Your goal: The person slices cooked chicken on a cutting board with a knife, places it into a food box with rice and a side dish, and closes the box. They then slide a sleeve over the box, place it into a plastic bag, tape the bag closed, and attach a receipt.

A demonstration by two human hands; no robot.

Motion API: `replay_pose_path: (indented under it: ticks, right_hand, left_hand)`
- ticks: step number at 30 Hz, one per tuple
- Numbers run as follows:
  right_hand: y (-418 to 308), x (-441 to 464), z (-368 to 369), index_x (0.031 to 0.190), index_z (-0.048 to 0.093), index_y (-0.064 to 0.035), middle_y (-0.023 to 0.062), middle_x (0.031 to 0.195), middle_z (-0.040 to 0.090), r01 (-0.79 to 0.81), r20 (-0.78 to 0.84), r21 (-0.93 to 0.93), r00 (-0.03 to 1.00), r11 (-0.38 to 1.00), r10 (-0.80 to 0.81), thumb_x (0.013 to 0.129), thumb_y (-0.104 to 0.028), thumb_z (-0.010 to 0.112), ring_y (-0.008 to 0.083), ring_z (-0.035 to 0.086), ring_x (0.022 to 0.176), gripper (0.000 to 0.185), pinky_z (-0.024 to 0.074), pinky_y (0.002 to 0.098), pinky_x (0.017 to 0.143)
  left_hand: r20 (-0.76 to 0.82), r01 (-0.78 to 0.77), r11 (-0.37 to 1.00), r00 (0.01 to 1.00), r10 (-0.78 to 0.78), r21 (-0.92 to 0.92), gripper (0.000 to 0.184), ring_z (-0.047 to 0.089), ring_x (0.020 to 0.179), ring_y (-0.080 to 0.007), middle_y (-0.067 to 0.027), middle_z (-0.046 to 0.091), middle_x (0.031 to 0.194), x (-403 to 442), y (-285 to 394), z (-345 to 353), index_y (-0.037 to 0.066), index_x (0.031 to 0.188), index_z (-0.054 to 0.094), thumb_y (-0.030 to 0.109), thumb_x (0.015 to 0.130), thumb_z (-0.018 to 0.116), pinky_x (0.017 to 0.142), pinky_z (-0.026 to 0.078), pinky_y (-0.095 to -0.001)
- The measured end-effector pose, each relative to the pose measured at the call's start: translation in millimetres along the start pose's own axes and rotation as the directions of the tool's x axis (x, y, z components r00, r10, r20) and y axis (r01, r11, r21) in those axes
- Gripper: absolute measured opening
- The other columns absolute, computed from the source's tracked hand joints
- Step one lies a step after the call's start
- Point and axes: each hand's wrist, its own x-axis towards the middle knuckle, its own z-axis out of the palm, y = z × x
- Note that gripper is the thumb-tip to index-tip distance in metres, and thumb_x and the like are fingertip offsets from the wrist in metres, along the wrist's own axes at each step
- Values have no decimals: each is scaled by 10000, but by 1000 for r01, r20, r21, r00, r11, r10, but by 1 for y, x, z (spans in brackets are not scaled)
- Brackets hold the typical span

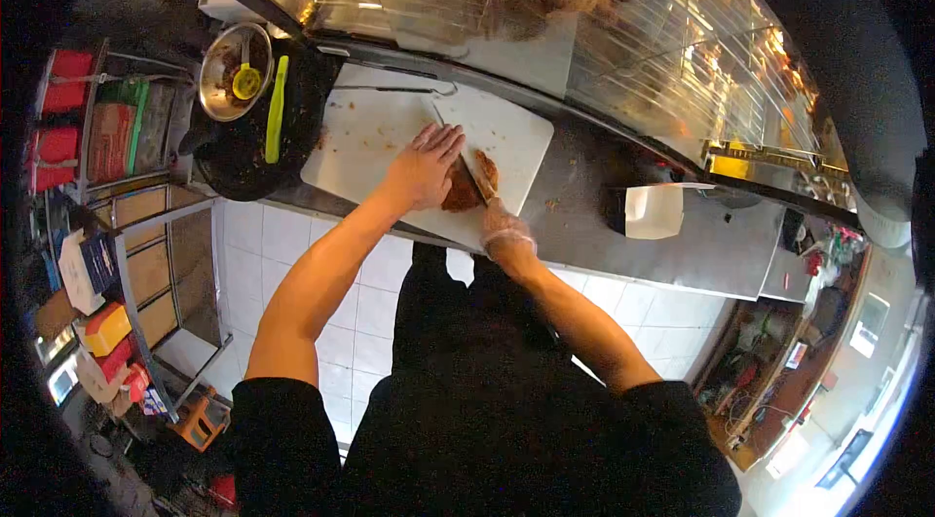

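On board (pixel 355 142), my right hand (pixel 508 229) grips knife (pixel 483 188); left hand (pixel 424 171), fingers outstretched, beside it. Meat (pixel 462 194) lies both sides of knife: cut seemingly under way, separation unclear.

Knife (pixel 476 177): narrow-bladed, set diagonally across the food, tip toward the far edge of the white board (pixel 524 147). Food piece (pixel 463 194): reddish brown, rough and crusted, lying near the board's near edge, with portions on both sides of the blade; whether they are fully severed cannot be told.
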Motion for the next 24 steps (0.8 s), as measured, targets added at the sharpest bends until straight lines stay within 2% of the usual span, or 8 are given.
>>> replay_pose_path:
  ticks: [3, 8, 11, 12, 15, 19, 22, 24]
  right_hand:
    - [-26, -22, -55, 1155, 518, -6, 274, 1016, 692, 47, 20, -8, 999, 999, -47, 978, -154, 440, 435, 691, 959, 243, 566, 500, 801]
    - [-69, -40, -45, 1221, 541, -32, 235, 1158, 671, -273, 194, 14, 944, 962, 265, 999, -190, 401, 405, 675, 1042, 306, 551, 461, 881]
    - [2, 5, 83, 1191, 560, -23, 226, 1133, 682, 206, -74, -304, 968, 930, -239, 987, -168, 422, 381, 690, 1017, 286, 563, 431, 856]
    - [-11, -10, 62, 1079, 595, 14, 196, 902, 703, 202, -380, -165, 890, 965, -252, 883, -115, 526, 335, 700, 709, 244, 562, 473, 614]
    - [-33, -21, 5, 1030, 611, 4, 172, 856, 698, 186, -340, -193, 908, 963, -243, 871, -109, 545, 341, 695, 691, 206, 552, 466, 584]
    - [-92, -54, -34, 1115, 583, 10, 252, 1105, 681, -347, 106, 109, 936, 932, 336, 969, -182, 454, 402, 689, 997, 274, 545, 495, 867]
    - [-78, -31, 27, 1171, 555, 1, 278, 1181, 646, -247, 56, 124, 969, 961, 242, 990, -223, 415, 412, 642, 1114, 320, 500, 518, 959]
    - [-39, -5, 98, 1170, 545, -3, 256, 1079, 674, 106, -214, 7, 972, 994, -103, 967, -224, 440, 416, 666, 1004, 318, 530, 527, 868]
  left_hand:
    - [86, 3, 999, 996, 0, -40, 623, 411, 1400, -285, -186, 435, 1502, 3, -7, -1, -51, 1398, 452, 191, 833, 549, 1189, 275, -456]
    - [130, -67, 993, 988, 80, -102, 653, 385, 1416, -287, -194, 426, 1507, -15, -12, -1, -56, 1411, 438, 191, 819, 558, 1198, 265, -434]
    - [79, -70, 994, 994, 76, -78, 628, 371, 1424, -302, -200, 412, 1513, -13, -13, -5, -49, 1438, 399, 139, 850, 513, 1220, 232, -434]
    - [101, -56, 996, 993, 62, -67, 631, 367, 1428, -298, -199, 405, 1519, -6, -23, -10, -47, 1440, 398, 143, 850, 517, 1221, 230, -430]
    - [216, -69, 994, 973, 87, -88, 646, 350, 1439, -288, -197, 381, 1535, 9, -32, -19, -42, 1446, 395, 150, 844, 532, 1225, 220, -423]
    - [281, -161, 981, 942, 186, -109, 662, 357, 1435, -297, -202, 387, 1531, -17, -28, -17, -60, 1442, 390, 169, 839, 538, 1219, 231, -422]
    - [192, -209, 977, 958, 213, -44, 656, 369, 1427, -306, -208, 399, 1523, -22, -26, -13, -72, 1439, 387, 176, 849, 527, 1213, 243, -422]
    - [160, -210, 978, 965, 208, -6, 643, 375, 1423, -308, -213, 406, 1516, -19, -28, -13, -72, 1437, 390, 174, 857, 520, 1210, 248, -423]
